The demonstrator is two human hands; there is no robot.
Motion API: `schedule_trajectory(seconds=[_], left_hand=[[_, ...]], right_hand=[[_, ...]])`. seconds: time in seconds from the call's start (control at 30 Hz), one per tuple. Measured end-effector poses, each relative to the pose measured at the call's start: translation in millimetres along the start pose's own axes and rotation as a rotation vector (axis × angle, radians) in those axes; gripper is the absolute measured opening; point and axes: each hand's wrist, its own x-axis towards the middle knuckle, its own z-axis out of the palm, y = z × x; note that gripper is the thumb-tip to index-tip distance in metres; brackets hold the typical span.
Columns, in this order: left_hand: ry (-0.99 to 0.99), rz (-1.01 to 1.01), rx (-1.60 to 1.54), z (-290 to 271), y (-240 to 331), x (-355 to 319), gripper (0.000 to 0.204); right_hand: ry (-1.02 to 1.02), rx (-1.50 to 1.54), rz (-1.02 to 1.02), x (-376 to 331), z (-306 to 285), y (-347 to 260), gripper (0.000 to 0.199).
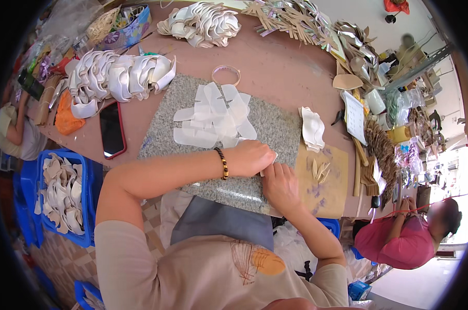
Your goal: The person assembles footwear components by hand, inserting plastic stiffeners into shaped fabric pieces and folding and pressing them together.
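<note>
My left hand [252, 157], with a beaded bracelet at the wrist, is closed at the near right part of a speckled stone slab [161, 121]. My right hand [280, 187] meets it there, fingers bent and pressed together. Between them shows the edge of a small white piece [275, 156]; most of it is hidden by my fingers, and its kind is unclear. Just beyond my left hand, several translucent white cut-out sheets [213, 113] lie overlapping on the slab. A white curved leather-like piece [312, 129] rests right of the slab.
A tape roll [239, 77] lies at the slab's far edge. Stacked white pieces [121, 77] and a phone [112, 129] are at left. Tan strips [321, 170] lie on brown board [329, 199]. A blue crate [91, 199] stands lower left; another person [399, 237] sits right.
</note>
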Motion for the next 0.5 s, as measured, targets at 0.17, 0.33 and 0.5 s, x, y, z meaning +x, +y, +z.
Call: schedule_trajectory(seconds=[0.17,0.33,0.5], left_hand=[[-0.007,-0.02,-0.06,7.9,-3.5,2.1,0.008],[-0.083,-0.06,0.001,0.3,2.7,8.9,0.009],[-0.088,-0.031,0.009,-2.1,3.9,13.0,0.009]], right_hand=[[-0.371,0.204,0.429,10.1,-10.4,1.1,0.013],[-0.611,0.761,0.671,22.2,-15.7,29.3,0.026],[-0.816,1.059,0.921,26.1,-14.6,37.2,0.027]])
